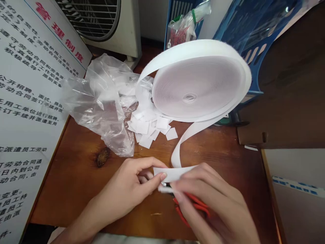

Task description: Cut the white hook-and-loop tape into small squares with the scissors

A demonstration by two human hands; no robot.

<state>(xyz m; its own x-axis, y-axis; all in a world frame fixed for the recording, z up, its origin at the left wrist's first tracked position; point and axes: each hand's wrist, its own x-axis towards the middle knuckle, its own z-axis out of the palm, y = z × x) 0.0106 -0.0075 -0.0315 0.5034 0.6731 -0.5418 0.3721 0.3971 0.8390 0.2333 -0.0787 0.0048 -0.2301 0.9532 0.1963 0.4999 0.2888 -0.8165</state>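
Note:
A flat strip of white tape (170, 174) runs between my hands, its end pinched between the thumb and forefinger of my left hand (127, 191). My right hand (215, 200), slightly blurred, reaches over the same strip from the right. Red-handled scissors (199, 203) sit under its fingers, blades mostly hidden. Just below the strip, near the blade, a small white piece (165, 189) shows. Behind my hands stands a big roll of white tape (203, 84), and its loose end loops down to the strip. Small cut white squares (147, 127) lie piled left of the roll.
A clear plastic bag (106, 101) with white pieces inside spreads over the wooden table (76, 183). Blue racks (254, 78) stand behind the roll, near a small bag of red items (181, 32). A printed board (30, 101) borders the left, a brown box (291, 84) the right.

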